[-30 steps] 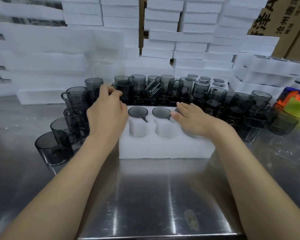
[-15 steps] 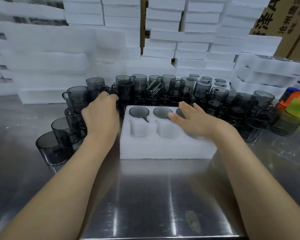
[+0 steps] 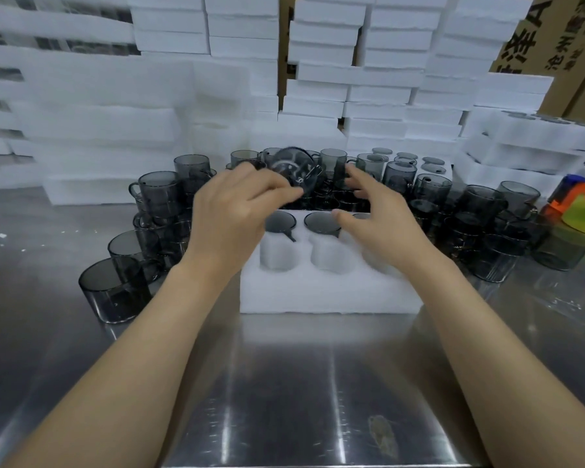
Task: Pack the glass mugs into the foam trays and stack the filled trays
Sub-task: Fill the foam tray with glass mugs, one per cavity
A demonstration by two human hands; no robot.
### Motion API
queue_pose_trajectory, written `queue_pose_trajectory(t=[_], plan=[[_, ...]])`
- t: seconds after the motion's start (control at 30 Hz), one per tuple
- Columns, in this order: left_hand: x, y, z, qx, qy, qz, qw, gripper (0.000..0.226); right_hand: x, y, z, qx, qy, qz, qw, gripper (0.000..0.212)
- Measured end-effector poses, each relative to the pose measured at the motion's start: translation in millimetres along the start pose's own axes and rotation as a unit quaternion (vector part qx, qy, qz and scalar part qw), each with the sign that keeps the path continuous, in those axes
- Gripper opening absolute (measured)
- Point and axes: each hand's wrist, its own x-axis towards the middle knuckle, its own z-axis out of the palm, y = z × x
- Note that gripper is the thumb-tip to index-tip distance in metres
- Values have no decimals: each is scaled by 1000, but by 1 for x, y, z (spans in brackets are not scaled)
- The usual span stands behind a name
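Mug [image 3: 293, 170] tilted, left hand [image 3: 230, 214] (above tray [image 3: 318, 298] far edge)

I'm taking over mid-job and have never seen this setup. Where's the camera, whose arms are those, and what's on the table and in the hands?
There is no machine here: the arms belong to a person working bare-handed. The single picture comes from a camera worn on their head, looking forward and down. The left hand pinches a dark glass mug, tilted and blurred, above the far edge of a white foam tray. The right hand is open, fingers spread over the tray, holding nothing. At least two packed mugs sit in the tray's back row; the nearer pockets look empty. Many loose mugs crowd the steel table left, behind and right of the tray. More stacked foam trays rise behind.
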Motion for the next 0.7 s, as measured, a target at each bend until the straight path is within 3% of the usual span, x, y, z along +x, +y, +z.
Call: queue_pose_trajectory(t=[0.07, 0.2, 0.37, 0.53, 0.7], plan=[[0, 2, 1, -27, -16, 36, 999, 33, -1, -10, 4, 89, -1, -53, 995, 75], [1, 4, 0, -45, -32, 47, 997, 30, -5, -19, 15, 117, 4, -118, 986, 76], [2, 10, -2, -96, -68, -43, 992, 18, -6, -20, 16, 136, 40, -123, 982, 70], [1, 11, -2, -137, -106, -130, 976, 54, -6, -20, 18, 120, 47, -141, 982, 68], [-1, 11, -1, -146, -127, -154, 969, 57, -6, -18, 17, 112, 53, -150, 981, 67]])
